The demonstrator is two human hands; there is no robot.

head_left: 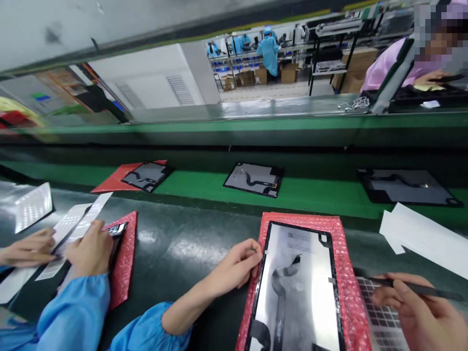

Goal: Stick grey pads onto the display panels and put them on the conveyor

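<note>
A tablet screen panel (307, 292) lies back side up in front of me, with a dark ribbon cable on its silver back. Under it is a sheet of red bubble wrap (349, 282). My left hand (237, 265) is closed, fingers curled, at the left edge of the panel and wrap; what the fingertips pinch, if anything, is hidden. Black tweezers (424, 288) are held in my right hand (420, 307), their tip pointing left toward the panel's right edge. Below that hand lies a sheet with a grid of pale labels (382, 312).
Three similar panels (254, 179) lie along the green belt (197, 187) ahead, the left one on red wrap. White paper (427, 239) is at the right. At left, a co-worker's hands (91, 248) handle white strips beside red bubble wrap (126, 263). A person sits beyond the divider.
</note>
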